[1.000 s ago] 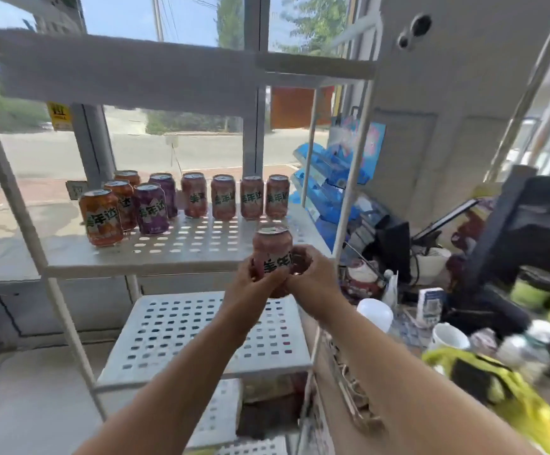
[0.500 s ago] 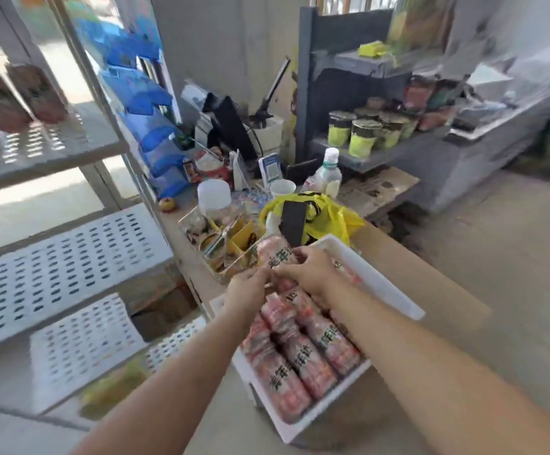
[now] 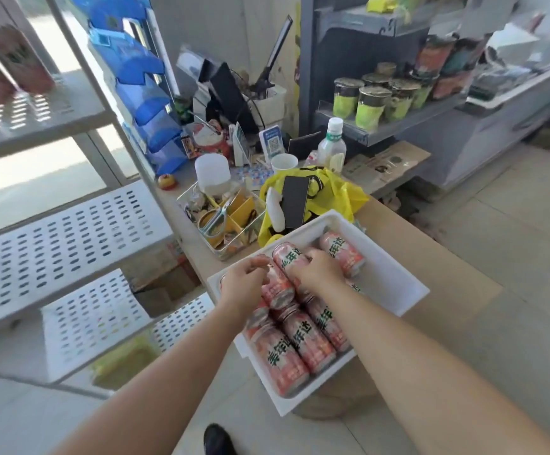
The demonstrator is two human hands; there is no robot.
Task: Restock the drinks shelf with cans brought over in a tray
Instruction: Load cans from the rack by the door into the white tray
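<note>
A white tray [image 3: 395, 284] sits on the wooden counter [image 3: 447, 267], overhanging its near edge, and holds several pink cans [image 3: 303, 339] lying on their sides. My left hand [image 3: 242, 285] curls its fingers on one pink can [image 3: 278, 289] at the tray's far left. My right hand [image 3: 318, 270] grips the neighbouring pink can [image 3: 286, 257], which is tipped up a little. The white perforated shelf unit [image 3: 63, 231] stands to the left. Two blurred pink cans [image 3: 20, 60] stand on its upper shelf.
Beyond the tray are a clear organiser box [image 3: 224, 224], a yellow bag [image 3: 336, 192] with a phone [image 3: 295, 205] on it, a cup [image 3: 283, 162] and a bottle [image 3: 332, 149]. A blue rack [image 3: 139, 77] hangs by the shelf post. A grey shelf [image 3: 398, 126] holds jars.
My view swung from the shelf to the counter. Both hands, which held one pink can up by the shelf, have dropped into the tray and now rest on two cans.
</note>
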